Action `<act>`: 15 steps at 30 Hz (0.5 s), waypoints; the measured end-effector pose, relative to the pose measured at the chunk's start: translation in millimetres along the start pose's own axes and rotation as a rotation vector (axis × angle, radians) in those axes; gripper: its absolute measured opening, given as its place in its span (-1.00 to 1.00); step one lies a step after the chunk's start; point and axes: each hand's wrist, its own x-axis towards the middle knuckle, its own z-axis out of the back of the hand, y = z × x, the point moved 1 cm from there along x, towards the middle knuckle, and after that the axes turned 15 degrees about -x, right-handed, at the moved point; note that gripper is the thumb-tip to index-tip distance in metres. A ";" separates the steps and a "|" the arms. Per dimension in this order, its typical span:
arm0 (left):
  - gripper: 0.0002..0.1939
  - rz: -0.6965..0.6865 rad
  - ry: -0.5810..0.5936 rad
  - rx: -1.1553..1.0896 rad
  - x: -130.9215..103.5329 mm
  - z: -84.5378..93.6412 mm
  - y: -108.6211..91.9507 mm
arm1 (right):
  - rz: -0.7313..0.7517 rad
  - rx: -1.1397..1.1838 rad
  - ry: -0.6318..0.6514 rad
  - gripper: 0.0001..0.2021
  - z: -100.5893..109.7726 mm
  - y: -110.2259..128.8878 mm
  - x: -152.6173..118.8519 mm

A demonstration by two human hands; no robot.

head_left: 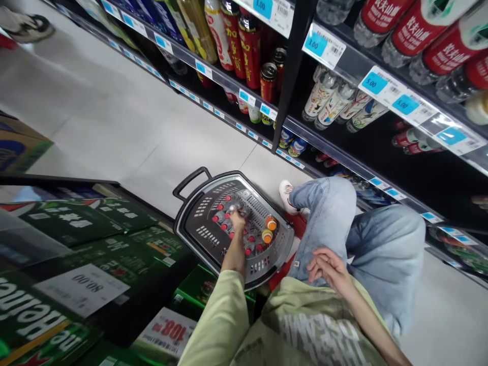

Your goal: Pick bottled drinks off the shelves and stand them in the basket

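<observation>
Red-labelled clear plastic bottles [417,43]: 农夫山泉
Blue-and-white tags [323,46], dark shelf's [353,65] front edge: 3.00, 5.00
Green cardboard carton [38,325]: Heine…
White paper signs [84,291]: 80.00; red 108

The bottles [219,217] look glossy plastic, the basket [194,223] matt plastic, the jeans [324,218] cloth.

Red bottle caps [247,251], grey basket [282,247]
</observation>
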 end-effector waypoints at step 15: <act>-0.73 0.055 -0.052 -0.011 4.2 3.4 16.1 | -0.015 -0.036 -0.017 -0.73 6.3 -6.9 -3.2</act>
